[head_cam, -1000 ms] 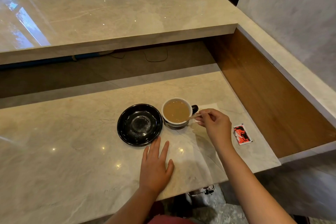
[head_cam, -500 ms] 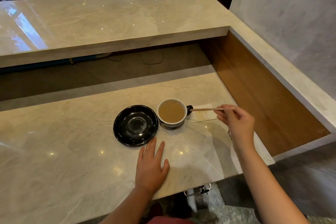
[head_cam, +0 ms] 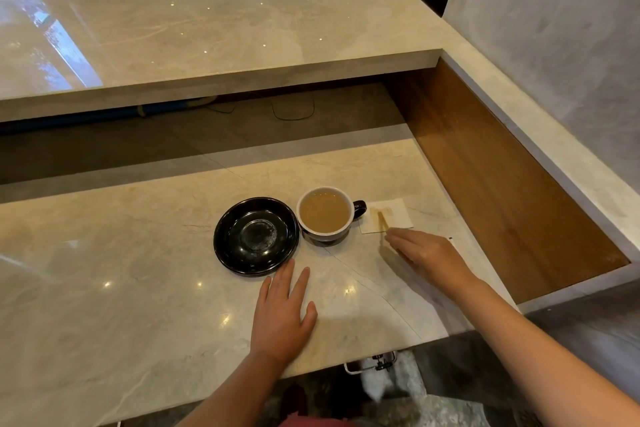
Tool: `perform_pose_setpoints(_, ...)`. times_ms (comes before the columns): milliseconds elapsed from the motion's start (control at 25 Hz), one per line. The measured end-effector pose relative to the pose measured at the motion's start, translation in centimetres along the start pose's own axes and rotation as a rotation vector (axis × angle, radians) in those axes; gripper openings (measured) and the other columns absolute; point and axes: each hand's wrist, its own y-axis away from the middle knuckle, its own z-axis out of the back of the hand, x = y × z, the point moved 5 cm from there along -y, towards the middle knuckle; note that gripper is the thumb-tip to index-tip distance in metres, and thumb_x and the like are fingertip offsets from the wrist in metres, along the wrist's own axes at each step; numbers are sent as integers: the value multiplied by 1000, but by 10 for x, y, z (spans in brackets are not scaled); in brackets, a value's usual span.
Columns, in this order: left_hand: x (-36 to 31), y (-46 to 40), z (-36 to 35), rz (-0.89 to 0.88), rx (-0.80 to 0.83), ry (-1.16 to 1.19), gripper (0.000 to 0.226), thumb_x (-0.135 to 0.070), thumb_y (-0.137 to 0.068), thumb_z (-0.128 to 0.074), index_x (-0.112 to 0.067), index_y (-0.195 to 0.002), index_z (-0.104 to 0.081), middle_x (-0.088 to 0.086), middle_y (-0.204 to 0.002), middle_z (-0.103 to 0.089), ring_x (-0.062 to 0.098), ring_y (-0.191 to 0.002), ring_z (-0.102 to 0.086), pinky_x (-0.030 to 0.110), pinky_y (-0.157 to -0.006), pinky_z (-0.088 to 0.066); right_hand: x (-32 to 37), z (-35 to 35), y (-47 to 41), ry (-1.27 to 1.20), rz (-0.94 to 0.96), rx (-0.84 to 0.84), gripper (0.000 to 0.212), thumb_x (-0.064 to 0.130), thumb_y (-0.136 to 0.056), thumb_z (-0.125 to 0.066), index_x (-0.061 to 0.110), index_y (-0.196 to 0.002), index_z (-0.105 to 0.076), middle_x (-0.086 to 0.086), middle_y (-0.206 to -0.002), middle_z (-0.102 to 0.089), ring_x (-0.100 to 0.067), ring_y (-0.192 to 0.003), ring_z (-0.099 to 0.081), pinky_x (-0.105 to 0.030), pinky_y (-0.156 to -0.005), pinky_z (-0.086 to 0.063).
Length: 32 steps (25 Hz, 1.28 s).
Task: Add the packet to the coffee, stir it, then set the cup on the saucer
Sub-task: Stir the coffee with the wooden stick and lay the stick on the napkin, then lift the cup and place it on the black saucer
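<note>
Your left hand (head_cam: 282, 312) lies flat on the worktop (head_cam: 121, 288), palm down, fingers loosely spread and holding nothing; its fingertips sit just short of the near rim of the saucer (head_cam: 256, 236). The black saucer is bare and stands on the worktop, its right edge touching or almost touching the cup (head_cam: 325, 215). The cup stands upright on the worktop beside the saucer, not on it, filled with light brown coffee, its dark handle pointing right. Just right of the handle lies a white napkin (head_cam: 391, 217) with a brown stain, and the wooden stirrer (head_cam: 382, 220) lies on it. Your right hand (head_cam: 429, 258) hovers low over the worktop, its fingers stretched toward the near end of the stirrer; whether they pinch it, you cannot tell from here.
</note>
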Motion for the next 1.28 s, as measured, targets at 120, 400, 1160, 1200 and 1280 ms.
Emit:
perform_pose_setpoints(120,0,0,0,6,0,-6,59,-43,-86,-35,-18,-139,-40,13,-146,-35,25,-134,-26,45,-107,-23,-2,-8,14,11,2,65,30,10,-83,-63,5,-113,-63,-12,-112,-70,-26,-95,-70,-36,-77,-60)
perform_pose_setpoints(400,2,0,-1,8,6,-8,60,-44,-87,-33,-19,-141,-38,12,-148,-32,24,-135,-24,44,-108,-22,0,-23,33,48,34,292,38,35,-89,-46,7,-110,-61,-9,-117,-65,-24,-89,-68,-38,-64,-60)
perform_pose_setpoints(1160,22,9,0,-154,72,-47,62,-52,-91,-35,-25,-146,-26,8,-152,-21,21,-138,-16,36,-112,-11,64,3,-54,-39,-214,183,67,48,-80,-61,28,-138,-35,-11,-151,-32,-28,-138,-29,-47,-109,-29)
perform_pose_setpoints(1200,24,11,1,-172,75,-25,62,-52,-91,-35,-26,-146,-24,7,-153,-19,20,-139,-13,35,-111,-9,67,-2,-67,-44,-257,263,76,51,-78,-62,31,-142,-26,-9,-156,-20,-28,-143,-18,-49,-113,-22)
perform_pose_setpoints(1280,27,14,2,-188,75,6,62,-52,-92,-36,-26,-147,-23,6,-154,-16,19,-140,-9,36,-110,-8,71,-12,-92,-20,-312,387,86,56,-75,-63,34,-143,-15,-6,-159,-4,-27,-145,-4,-51,-115,-14)
